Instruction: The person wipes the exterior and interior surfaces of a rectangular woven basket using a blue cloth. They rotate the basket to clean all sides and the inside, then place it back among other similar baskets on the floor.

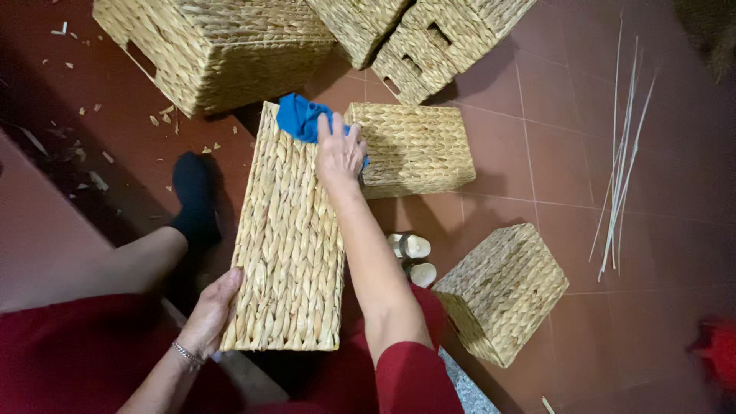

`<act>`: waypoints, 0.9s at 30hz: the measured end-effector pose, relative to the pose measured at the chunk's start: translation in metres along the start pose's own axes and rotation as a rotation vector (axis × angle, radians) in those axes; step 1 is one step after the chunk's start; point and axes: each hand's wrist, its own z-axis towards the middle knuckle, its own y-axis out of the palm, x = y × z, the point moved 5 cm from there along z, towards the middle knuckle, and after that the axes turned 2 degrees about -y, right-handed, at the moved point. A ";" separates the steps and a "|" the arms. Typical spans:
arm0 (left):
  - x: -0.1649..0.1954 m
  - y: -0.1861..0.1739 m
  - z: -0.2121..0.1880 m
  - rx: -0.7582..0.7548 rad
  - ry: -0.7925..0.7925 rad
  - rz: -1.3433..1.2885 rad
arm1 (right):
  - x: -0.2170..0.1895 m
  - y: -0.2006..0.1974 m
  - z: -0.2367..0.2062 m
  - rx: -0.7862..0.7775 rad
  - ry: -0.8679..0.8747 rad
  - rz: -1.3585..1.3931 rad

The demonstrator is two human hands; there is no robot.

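Frame centre: my right hand [340, 151], fingers spread flat, presses a crumpled blue cloth [300, 116] onto the rectangular woven straw basket [290, 238]; my left hand [212, 308] grips its lower-left corner. Wiping under way; next stroke needs a steady hold.

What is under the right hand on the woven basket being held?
A blue cloth lies under the right hand, pressed onto the far end of the woven basket. The left hand grips the near corner. The cloth's part beneath the palm is hidden.
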 end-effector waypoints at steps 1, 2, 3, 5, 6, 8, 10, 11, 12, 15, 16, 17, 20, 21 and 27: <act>0.002 0.000 0.001 -0.009 0.056 -0.002 | 0.002 0.002 0.005 -0.019 0.047 0.013; 0.004 0.000 0.001 -0.019 0.110 -0.004 | 0.000 0.003 0.004 -0.059 0.039 0.012; 0.005 0.001 0.002 -0.031 0.162 -0.007 | -0.003 0.002 -0.001 -0.099 0.033 0.009; 0.003 -0.001 0.004 -0.016 0.154 -0.019 | -0.014 -0.007 -0.020 -0.105 -0.043 -0.003; 0.003 -0.002 0.005 -0.006 0.151 -0.026 | -0.024 -0.015 -0.036 -0.076 -0.113 -0.012; 0.004 -0.004 0.007 -0.008 0.185 -0.016 | -0.044 -0.037 -0.083 -0.044 -0.230 0.010; 0.003 -0.007 0.011 0.005 0.180 -0.004 | -0.058 -0.061 -0.132 -0.164 -0.277 0.090; 0.002 -0.010 0.013 0.022 0.159 0.004 | -0.064 -0.076 -0.153 -0.188 -0.289 0.122; -0.001 -0.014 0.016 0.042 0.137 0.013 | -0.071 -0.092 -0.175 -0.212 -0.299 0.157; -0.003 -0.022 0.026 0.010 0.188 -0.019 | -0.092 -0.142 -0.237 -0.214 -0.432 0.163; -0.002 -0.023 0.028 -0.045 0.243 -0.009 | -0.098 -0.156 -0.254 -0.207 -0.476 0.148; -0.001 -0.024 0.029 -0.098 0.297 0.001 | -0.100 -0.166 -0.267 -0.258 -0.483 0.212; -0.004 -0.028 0.030 -0.070 0.261 0.037 | -0.098 -0.181 -0.288 -0.348 -0.509 0.351; -0.005 -0.028 0.028 -0.031 0.218 0.050 | -0.096 -0.182 -0.288 -0.333 -0.521 0.357; 0.004 -0.010 0.011 -0.002 0.167 -0.019 | -0.062 -0.117 -0.228 -0.289 -0.468 0.209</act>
